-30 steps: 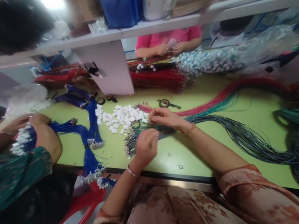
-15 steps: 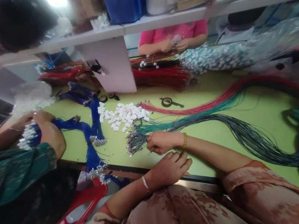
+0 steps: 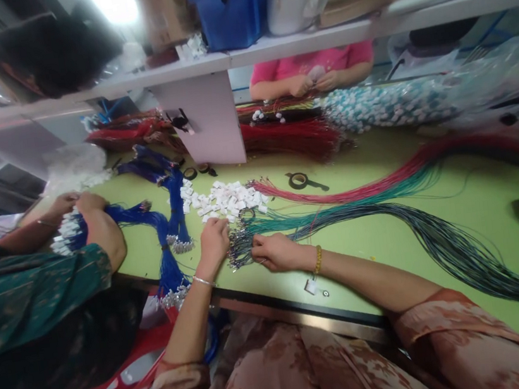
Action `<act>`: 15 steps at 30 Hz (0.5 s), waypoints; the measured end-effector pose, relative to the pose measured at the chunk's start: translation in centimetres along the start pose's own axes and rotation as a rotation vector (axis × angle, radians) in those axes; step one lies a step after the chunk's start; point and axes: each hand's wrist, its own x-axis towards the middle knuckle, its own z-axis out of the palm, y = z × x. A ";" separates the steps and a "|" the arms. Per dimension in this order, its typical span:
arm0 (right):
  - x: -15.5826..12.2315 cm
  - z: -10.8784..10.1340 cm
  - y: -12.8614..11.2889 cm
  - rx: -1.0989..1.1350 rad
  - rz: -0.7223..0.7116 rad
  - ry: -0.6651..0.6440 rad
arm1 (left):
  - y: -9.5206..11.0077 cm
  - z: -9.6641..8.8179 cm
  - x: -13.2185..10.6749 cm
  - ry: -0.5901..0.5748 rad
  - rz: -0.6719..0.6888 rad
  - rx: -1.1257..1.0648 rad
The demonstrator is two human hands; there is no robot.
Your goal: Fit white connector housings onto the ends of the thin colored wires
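Note:
My left hand point(image 3: 215, 243) is at the near edge of a pile of white plastic connectors point(image 3: 226, 200), its fingers drawn together; whatever is between them is hidden. Just right of it, my right hand point(image 3: 274, 252) pinches a thin wire at the end of the dark wire bundle point(image 3: 376, 209). Metal terminals point(image 3: 240, 248) tip these wires, between my two hands. Green wires point(image 3: 282, 223) and red wires point(image 3: 336, 197) run behind the dark ones. Below my right wrist lie a white connector point(image 3: 310, 286) and a small round piece point(image 3: 325, 293).
Black tape on a holder point(image 3: 300, 181) lies behind the red wires. To the left, a co-worker's hands point(image 3: 83, 202) handle blue wires point(image 3: 142, 216) with white connectors. Across the table sits a person in pink point(image 3: 314, 66). A shelf point(image 3: 288, 47) with a blue bin point(image 3: 235, 12) spans above.
My left hand has moved left and forward, from beside my right wrist to the white connectors. My right hand stays at the wire ends. The connector below my right wrist has come into view.

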 end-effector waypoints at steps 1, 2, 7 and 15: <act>0.0 -0.1 0.2 0.069 -0.036 0.032 | -0.6 0.1 0.4 -0.035 -0.002 0.039; -0.1 -0.2 0.4 0.162 -0.060 0.068 | -1.0 0.1 0.5 -0.057 -0.004 0.071; 0.6 -1.4 1.5 0.847 0.128 0.246 | -1.2 -0.3 0.2 0.048 -0.132 0.078; 1.4 -2.6 2.0 1.279 0.294 0.329 | 3.7 -0.8 0.3 0.125 -0.334 -1.031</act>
